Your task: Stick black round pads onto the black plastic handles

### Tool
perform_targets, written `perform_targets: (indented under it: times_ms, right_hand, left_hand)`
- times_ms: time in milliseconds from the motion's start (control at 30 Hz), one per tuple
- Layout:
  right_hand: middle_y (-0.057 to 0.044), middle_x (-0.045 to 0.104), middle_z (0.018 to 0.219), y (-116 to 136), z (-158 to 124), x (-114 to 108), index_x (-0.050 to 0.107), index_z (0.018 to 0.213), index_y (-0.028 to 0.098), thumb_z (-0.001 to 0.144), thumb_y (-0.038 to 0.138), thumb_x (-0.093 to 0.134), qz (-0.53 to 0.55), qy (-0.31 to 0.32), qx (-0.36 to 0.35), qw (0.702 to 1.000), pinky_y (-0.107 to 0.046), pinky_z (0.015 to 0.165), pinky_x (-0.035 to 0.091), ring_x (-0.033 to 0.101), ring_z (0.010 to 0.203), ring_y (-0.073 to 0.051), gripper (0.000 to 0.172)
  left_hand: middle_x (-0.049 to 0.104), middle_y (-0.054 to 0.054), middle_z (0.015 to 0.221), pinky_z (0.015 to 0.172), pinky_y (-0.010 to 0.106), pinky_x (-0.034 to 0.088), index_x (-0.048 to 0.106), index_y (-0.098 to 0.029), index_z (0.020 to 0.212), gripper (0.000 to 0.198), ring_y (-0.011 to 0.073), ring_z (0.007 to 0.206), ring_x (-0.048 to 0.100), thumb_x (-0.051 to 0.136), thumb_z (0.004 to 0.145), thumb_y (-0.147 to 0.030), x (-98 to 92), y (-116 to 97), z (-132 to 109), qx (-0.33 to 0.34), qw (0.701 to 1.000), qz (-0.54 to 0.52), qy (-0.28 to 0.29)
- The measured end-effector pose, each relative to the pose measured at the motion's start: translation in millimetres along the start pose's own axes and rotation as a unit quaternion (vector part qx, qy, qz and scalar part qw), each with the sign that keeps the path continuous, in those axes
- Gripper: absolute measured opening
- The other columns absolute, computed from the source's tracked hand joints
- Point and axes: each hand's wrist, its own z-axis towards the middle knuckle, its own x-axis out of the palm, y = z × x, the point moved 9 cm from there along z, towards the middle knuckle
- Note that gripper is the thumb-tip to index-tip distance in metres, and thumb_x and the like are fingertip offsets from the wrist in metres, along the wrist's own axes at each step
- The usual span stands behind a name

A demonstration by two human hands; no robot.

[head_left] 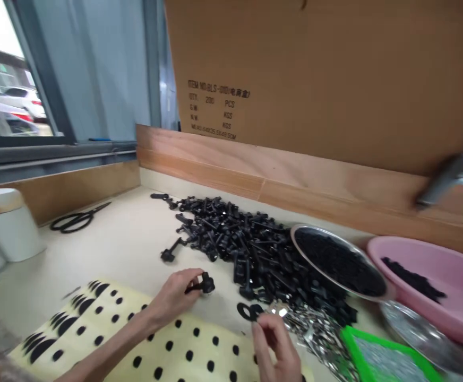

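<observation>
My left hand point(174, 295) is closed in a pinch on a small black plastic part point(204, 285) just above the table. My right hand point(274, 344) hovers at the bottom centre with fingers pinched together near a black ring-shaped piece point(249, 311); what its fingers hold is too small to make out. A large heap of black plastic parts point(239, 241) lies right behind both hands. Under my forearms lies a pale yellow sheet with black dots point(176, 350).
A metal bowl of tiny black pieces point(337, 261), a pink basin point(446, 286), a green-rimmed tray point(378, 358) and shiny metal clips point(315, 331) sit to the right. Black scissors point(76, 218) and a white container point(8, 223) are at the left. A cardboard box point(327, 74) stands behind.
</observation>
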Motion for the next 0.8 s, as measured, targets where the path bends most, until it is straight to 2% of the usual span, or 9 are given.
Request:
perform_targets:
  times_ms: [100,200,400,467,533,600,667,733,800]
  right_hand:
    - [-0.009,0.063,0.102,-11,2,5,0.051,0.114,0.023,0.076,0.030,0.063,0.075,0.023,0.061,0.995,-0.028,0.062,0.050,0.059,0.079,-0.019,0.040]
    - [-0.003,0.062,0.093,-19,1,25,0.046,0.123,0.024,0.068,0.024,0.067,0.159,0.102,0.125,0.974,-0.027,0.062,0.049,0.059,0.074,-0.017,0.059]
    - [0.003,0.061,0.082,-18,4,26,0.044,0.128,0.023,0.065,0.029,0.077,0.326,0.134,0.202,0.914,-0.023,0.054,0.046,0.058,0.066,-0.013,0.071]
    - [0.003,0.062,0.081,-22,5,21,0.042,0.130,0.021,0.065,0.033,0.079,0.389,0.102,0.250,0.881,-0.022,0.052,0.045,0.058,0.063,-0.012,0.075]
    - [0.001,0.064,0.082,-31,2,18,0.039,0.132,0.019,0.068,0.037,0.079,0.437,0.054,0.305,0.845,-0.021,0.053,0.047,0.059,0.064,-0.012,0.078]
    - [0.000,0.065,0.084,-39,-6,24,0.037,0.134,0.018,0.067,0.040,0.080,0.466,0.038,0.349,0.812,-0.022,0.054,0.048,0.060,0.062,-0.011,0.082]
    - [-0.002,0.066,0.086,-44,-14,37,0.036,0.135,0.016,0.064,0.041,0.082,0.482,0.058,0.383,0.786,-0.023,0.052,0.048,0.060,0.058,-0.011,0.088]
    - [-0.003,0.067,0.085,-46,-19,46,0.035,0.135,0.014,0.062,0.044,0.083,0.475,0.080,0.394,0.783,-0.024,0.050,0.048,0.059,0.055,-0.011,0.093]
    - [-0.003,0.067,0.082,-47,-14,41,0.035,0.134,0.014,0.064,0.049,0.080,0.425,0.074,0.363,0.826,-0.023,0.048,0.046,0.059,0.055,-0.013,0.091]
  left_hand:
    - [0.067,-0.001,0.078,0.062,0.022,0.044,0.065,-0.022,0.108,0.038,0.0147,0.067,0.059,0.047,0.076,-0.014,20.7,-34,-8,0.014,0.996,-0.058,0.067]
    - [0.068,-0.001,0.083,0.070,0.023,0.045,0.066,-0.025,0.107,0.044,0.0162,0.077,0.061,0.045,0.072,-0.008,36.1,-67,-17,0.095,0.989,-0.039,0.102]
    - [0.069,0.002,0.085,0.077,0.030,0.047,0.067,-0.029,0.108,0.032,0.0218,0.082,0.061,0.052,0.081,-0.023,27.0,-88,-19,0.172,0.985,-0.019,-0.006]
    - [0.069,0.006,0.103,0.084,0.036,0.048,0.064,-0.028,0.115,0.039,0.0272,0.097,0.061,0.062,0.077,-0.037,14.1,-76,-15,0.106,0.989,-0.054,-0.086]
    - [0.067,0.009,0.115,0.087,0.041,0.050,0.059,-0.026,0.123,0.058,0.0310,0.103,0.061,0.068,0.071,-0.050,16.9,-51,-13,-0.019,0.984,-0.144,-0.106]
    - [0.069,0.009,0.114,0.086,0.040,0.053,0.060,-0.023,0.122,0.063,0.0312,0.102,0.064,0.068,0.070,-0.058,42.7,-35,-15,-0.117,0.953,-0.277,-0.039]
    - [0.072,0.007,0.108,0.087,0.037,0.054,0.068,-0.022,0.111,0.057,0.0308,0.105,0.064,0.068,0.069,-0.060,67.9,-35,-20,-0.148,0.912,-0.382,0.033]
    - [0.073,0.004,0.106,0.089,0.032,0.053,0.073,-0.022,0.102,0.051,0.0303,0.110,0.061,0.071,0.066,-0.058,75.2,-37,-25,-0.153,0.895,-0.418,0.038]
    - [0.074,0.003,0.101,0.082,0.028,0.054,0.074,-0.023,0.101,0.049,0.0288,0.104,0.064,0.073,0.065,-0.056,69.1,-35,-28,-0.164,0.898,-0.408,-0.003]
